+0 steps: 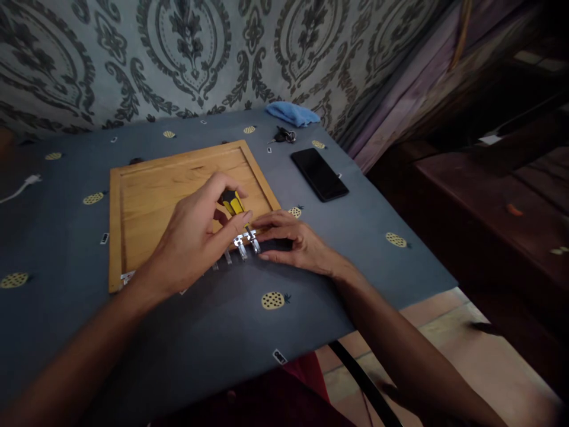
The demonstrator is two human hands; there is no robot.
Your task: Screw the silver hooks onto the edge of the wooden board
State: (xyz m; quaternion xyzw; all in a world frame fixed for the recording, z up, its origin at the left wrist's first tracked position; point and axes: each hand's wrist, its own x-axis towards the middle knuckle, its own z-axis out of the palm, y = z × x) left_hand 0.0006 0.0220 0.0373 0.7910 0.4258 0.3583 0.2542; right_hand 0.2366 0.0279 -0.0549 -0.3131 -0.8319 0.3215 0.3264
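My left hand (195, 231) is closed round the black and yellow handle of a short screwdriver (233, 203). The tool's shaft points down at a shiny metal hinge (251, 236) on the near edge of a framed wooden cabinet door (186, 155). My right hand (296, 242) has its fingers bent against that hinge and the door's near right corner, steadying contact at the metal. Just left of the hinge, further bright metal parts show along the edge, partly covered by my left hand. Another metal hinge (127, 277) sits at the door's near left corner, beside my left wrist.
The door lies flat on a table with a grey-blue pineapple cloth (320, 296). To the right are a black phone (319, 174), keys (284, 136) and a blue cloth (293, 113). A white cable (22, 187) lies at left. A patterned wall covering (249, 53) rises behind.
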